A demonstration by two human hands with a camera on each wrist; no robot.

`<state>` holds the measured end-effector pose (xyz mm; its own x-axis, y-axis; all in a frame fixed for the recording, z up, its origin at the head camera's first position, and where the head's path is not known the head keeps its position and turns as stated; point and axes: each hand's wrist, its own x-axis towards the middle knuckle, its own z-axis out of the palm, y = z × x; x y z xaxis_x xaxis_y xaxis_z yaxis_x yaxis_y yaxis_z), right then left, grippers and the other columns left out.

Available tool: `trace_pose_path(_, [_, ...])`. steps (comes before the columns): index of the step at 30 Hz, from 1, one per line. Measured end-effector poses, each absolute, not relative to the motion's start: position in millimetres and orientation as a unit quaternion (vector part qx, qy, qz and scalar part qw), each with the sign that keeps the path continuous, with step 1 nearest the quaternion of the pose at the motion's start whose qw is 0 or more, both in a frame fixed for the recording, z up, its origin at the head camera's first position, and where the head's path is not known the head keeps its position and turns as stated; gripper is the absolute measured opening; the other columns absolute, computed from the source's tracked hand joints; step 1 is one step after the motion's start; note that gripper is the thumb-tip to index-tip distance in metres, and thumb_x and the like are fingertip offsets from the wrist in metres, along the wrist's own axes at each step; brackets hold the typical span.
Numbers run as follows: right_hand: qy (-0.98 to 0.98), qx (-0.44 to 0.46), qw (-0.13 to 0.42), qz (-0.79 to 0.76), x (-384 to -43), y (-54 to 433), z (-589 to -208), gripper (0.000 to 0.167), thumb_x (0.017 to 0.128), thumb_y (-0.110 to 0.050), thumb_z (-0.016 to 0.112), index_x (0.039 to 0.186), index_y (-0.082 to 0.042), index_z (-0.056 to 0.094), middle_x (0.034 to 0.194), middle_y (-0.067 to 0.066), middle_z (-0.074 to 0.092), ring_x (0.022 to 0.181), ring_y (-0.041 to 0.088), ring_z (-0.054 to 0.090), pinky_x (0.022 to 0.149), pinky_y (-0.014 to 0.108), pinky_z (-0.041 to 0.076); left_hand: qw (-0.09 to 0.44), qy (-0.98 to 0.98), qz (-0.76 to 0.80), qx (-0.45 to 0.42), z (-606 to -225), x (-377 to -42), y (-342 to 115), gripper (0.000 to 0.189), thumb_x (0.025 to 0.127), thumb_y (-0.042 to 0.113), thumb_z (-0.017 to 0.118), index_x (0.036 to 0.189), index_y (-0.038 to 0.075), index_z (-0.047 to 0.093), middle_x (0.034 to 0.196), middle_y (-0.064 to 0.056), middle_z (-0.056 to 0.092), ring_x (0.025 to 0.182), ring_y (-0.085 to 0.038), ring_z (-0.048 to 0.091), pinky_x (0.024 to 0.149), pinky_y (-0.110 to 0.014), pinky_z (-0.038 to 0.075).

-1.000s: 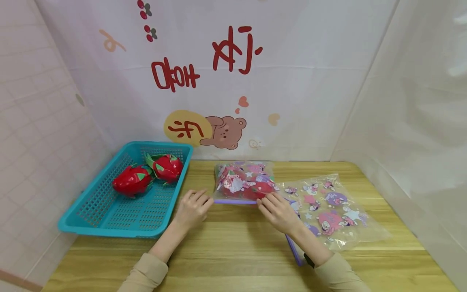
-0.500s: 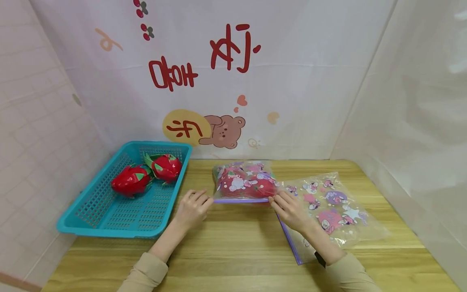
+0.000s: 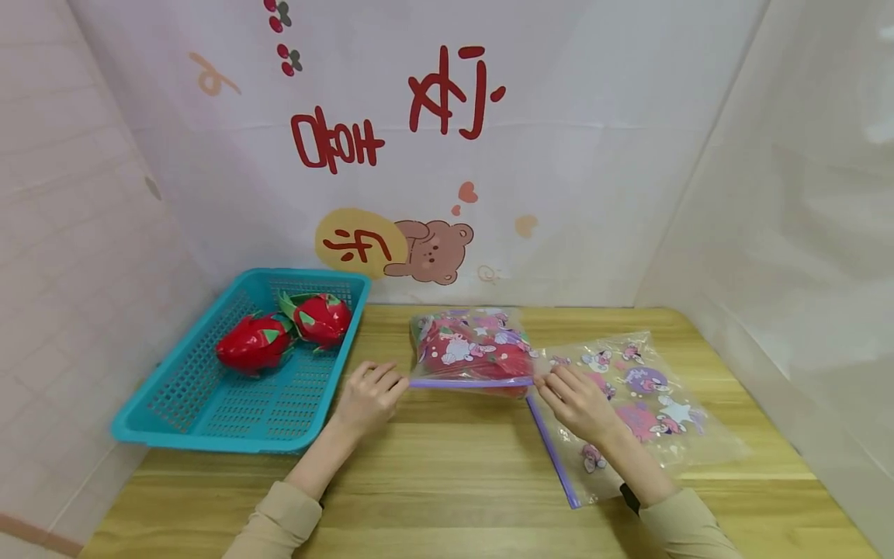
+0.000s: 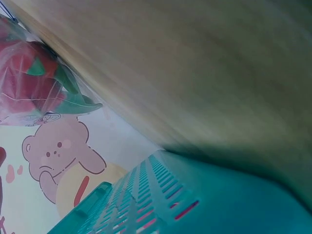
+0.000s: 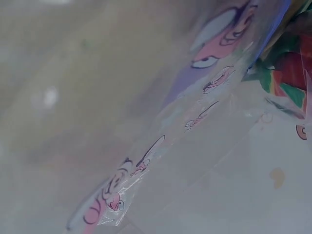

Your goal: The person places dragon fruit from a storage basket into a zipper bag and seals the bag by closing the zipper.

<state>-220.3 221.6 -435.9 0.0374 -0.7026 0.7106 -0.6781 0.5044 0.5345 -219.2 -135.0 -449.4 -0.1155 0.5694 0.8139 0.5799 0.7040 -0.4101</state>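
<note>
A clear zip bag [image 3: 457, 349] with pink and purple cartoon prints lies at the middle of the table, red dragon fruits showing inside it. Its purple zip strip [image 3: 471, 383] faces the person. My left hand [image 3: 373, 396] pinches the strip's left end, close to the blue basket. At the right end, my right hand [image 3: 576, 400] pinches the strip between thumb and fingers; whether a slider is there is hidden. Part of the filled bag [image 4: 34, 83] also appears in the left wrist view. Neither wrist view shows the hands.
A blue plastic basket [image 3: 317, 425] on the left holds two red dragon fruits [image 3: 254, 345]. A flat, similarly printed zip bag [image 3: 646, 411] lies on the wooden table [image 3: 447, 481] under the right forearm. Printed sheets hang behind.
My right hand has slid rightward along the purple strip, from short of the bag's right corner to its right end. The left hand has stayed at the left end.
</note>
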Motion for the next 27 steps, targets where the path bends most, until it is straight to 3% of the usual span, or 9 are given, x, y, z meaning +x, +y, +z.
trace_pose_path(27, [-0.724,0.492,0.483,0.023,-221.4,236.8,-442.7,0.029,0.096,-0.002,0.042,0.081,0.000,0.066,0.077,0.007,0.060,0.070,0.021,0.057,0.059,0.029,0.050,0.537,-0.743,-0.002,-0.399,-449.7,-217.9,-128.1,0.031,0.088,0.003,0.038,0.074,0.009,0.065,0.070,-0.001,0.070,0.073,-0.019,0.069,0.064,-0.034,0.053])
